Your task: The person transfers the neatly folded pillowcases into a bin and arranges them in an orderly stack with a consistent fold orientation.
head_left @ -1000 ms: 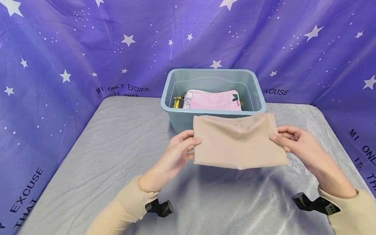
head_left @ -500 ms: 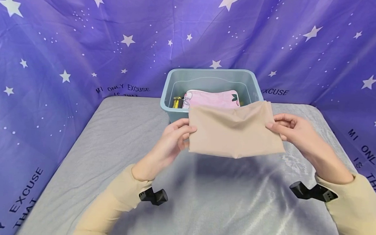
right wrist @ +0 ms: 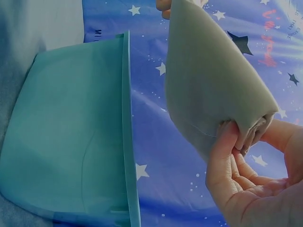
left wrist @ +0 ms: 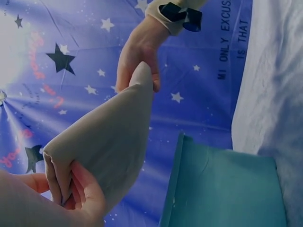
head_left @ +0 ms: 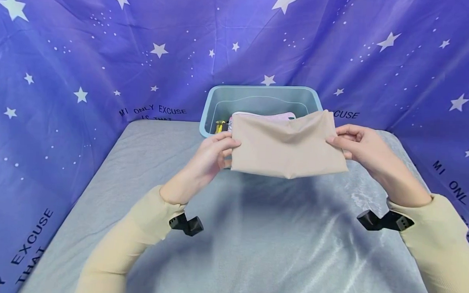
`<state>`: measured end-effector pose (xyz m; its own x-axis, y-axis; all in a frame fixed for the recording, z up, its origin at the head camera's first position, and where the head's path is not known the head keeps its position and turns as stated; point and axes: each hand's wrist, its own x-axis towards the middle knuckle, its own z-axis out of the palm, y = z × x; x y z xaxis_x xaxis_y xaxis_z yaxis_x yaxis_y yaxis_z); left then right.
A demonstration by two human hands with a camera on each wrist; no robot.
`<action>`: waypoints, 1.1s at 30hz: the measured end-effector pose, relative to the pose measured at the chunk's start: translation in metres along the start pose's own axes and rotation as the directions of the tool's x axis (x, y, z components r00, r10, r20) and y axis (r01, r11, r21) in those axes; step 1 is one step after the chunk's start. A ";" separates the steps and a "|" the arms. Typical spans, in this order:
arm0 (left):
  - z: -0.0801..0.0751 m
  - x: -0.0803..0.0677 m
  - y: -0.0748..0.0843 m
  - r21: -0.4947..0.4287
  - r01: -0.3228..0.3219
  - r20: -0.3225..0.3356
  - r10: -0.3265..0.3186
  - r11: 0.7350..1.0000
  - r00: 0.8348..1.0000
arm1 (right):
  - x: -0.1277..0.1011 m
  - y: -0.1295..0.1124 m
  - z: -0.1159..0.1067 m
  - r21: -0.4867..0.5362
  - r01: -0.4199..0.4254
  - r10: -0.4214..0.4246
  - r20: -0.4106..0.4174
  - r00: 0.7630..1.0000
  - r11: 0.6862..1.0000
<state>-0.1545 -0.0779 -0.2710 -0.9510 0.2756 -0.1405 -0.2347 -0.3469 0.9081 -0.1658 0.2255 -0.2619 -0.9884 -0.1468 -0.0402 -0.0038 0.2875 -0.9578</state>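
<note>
A folded beige cloth hangs in the air between both hands, just in front of and partly over a blue-grey plastic bin. My left hand pinches its left edge and my right hand pinches its right edge. The left wrist view has the beige cloth gripped by my left hand, with the bin below. In the right wrist view my right hand grips the bunched corner of the cloth beside the bin. A pink patterned cloth lies inside the bin, mostly hidden.
The bin stands at the far edge of a grey cloth-covered table. A small yellow item lies at the bin's left inside. Purple star-printed fabric walls the back and both sides. Black wrist camera mounts sit under each sleeve.
Both hands have carried the beige cloth up and away from me toward the bin; it now covers most of the pink cloth and the bin's front rim.
</note>
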 end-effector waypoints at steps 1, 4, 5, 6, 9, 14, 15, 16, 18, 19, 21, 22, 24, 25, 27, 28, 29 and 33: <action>0.000 0.002 0.002 0.002 0.005 -0.004 -0.005 1.000 1.000 | 0.002 -0.001 0.000 -0.006 -0.004 0.004 -0.014 1.000 1.000; 0.000 0.009 0.005 -0.009 0.022 -0.017 -0.022 1.000 1.000 | 0.007 -0.003 0.000 0.022 -0.013 0.014 -0.028 1.000 1.000; 0.000 0.011 0.007 -0.017 0.027 -0.020 -0.027 0.999 0.999 | 0.009 -0.004 0.000 0.030 -0.014 0.015 -0.030 0.999 0.999; 0.000 0.013 0.008 -0.025 0.032 -0.025 -0.033 0.999 0.999 | 0.011 -0.005 -0.001 0.036 -0.015 0.016 -0.032 0.999 0.999; -0.001 0.018 0.011 -0.031 0.043 -0.038 -0.044 0.999 0.998 | 0.017 -0.009 -0.002 0.093 -0.027 0.029 -0.022 0.999 0.995; -0.001 0.027 0.016 -0.024 0.048 -0.057 -0.050 0.999 0.997 | 0.026 -0.014 -0.003 0.138 -0.046 0.048 -0.011 0.999 0.989; -0.001 0.029 0.017 -0.026 0.049 -0.059 -0.050 0.998 0.997 | 0.027 -0.015 -0.003 0.133 -0.047 0.048 -0.010 0.999 0.990; -0.001 0.031 0.018 -0.027 0.050 -0.062 -0.051 0.998 0.997 | 0.029 -0.015 -0.004 0.126 -0.046 0.048 -0.010 0.999 0.991; -0.002 0.035 0.019 -0.023 0.054 -0.066 -0.056 0.998 0.996 | 0.032 -0.017 -0.004 0.129 -0.044 0.045 -0.006 0.999 0.991; -0.003 0.037 0.020 -0.016 0.057 -0.070 -0.058 0.998 0.996 | 0.033 -0.017 -0.005 0.133 -0.044 0.045 -0.003 0.999 0.990; -0.004 0.042 0.022 -0.009 0.065 -0.081 -0.066 0.998 0.995 | 0.037 -0.019 -0.005 0.144 -0.045 0.045 0.003 0.999 0.989; -0.004 0.044 0.023 -0.006 0.070 -0.088 -0.070 0.998 0.994 | 0.039 -0.020 -0.005 0.147 -0.045 0.044 0.005 0.999 0.988; -0.005 0.048 0.025 0.003 0.076 -0.100 -0.076 0.997 0.992 | 0.042 -0.022 -0.005 0.134 -0.045 0.044 0.008 0.999 0.990; -0.005 0.049 0.026 0.004 0.079 -0.107 -0.079 0.997 0.991 | 0.043 -0.023 -0.005 0.124 -0.047 0.046 0.010 0.999 0.991; -0.005 0.053 0.027 0.002 0.084 -0.116 -0.083 0.996 0.990 | 0.046 -0.025 -0.005 0.089 -0.053 0.052 0.012 0.999 0.995; -0.005 0.055 0.028 0.001 0.086 -0.123 -0.085 0.996 0.989 | 0.048 -0.026 -0.005 0.077 -0.057 0.057 0.012 0.998 0.995; -0.005 0.056 0.029 0.002 0.087 -0.128 -0.086 0.996 0.988 | 0.049 -0.027 -0.006 0.067 -0.064 0.063 0.013 0.998 0.996; -0.005 0.062 0.031 0.000 0.086 -0.146 -0.086 0.996 0.986 | 0.056 -0.028 -0.007 0.084 -0.091 0.090 0.014 0.996 0.992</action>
<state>-0.2218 -0.0758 -0.2530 -0.9466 0.1701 -0.2738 -0.3160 -0.3221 0.8924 -0.2222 0.2159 -0.2352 -0.9825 -0.1329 -0.1305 0.0993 0.2192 -0.9706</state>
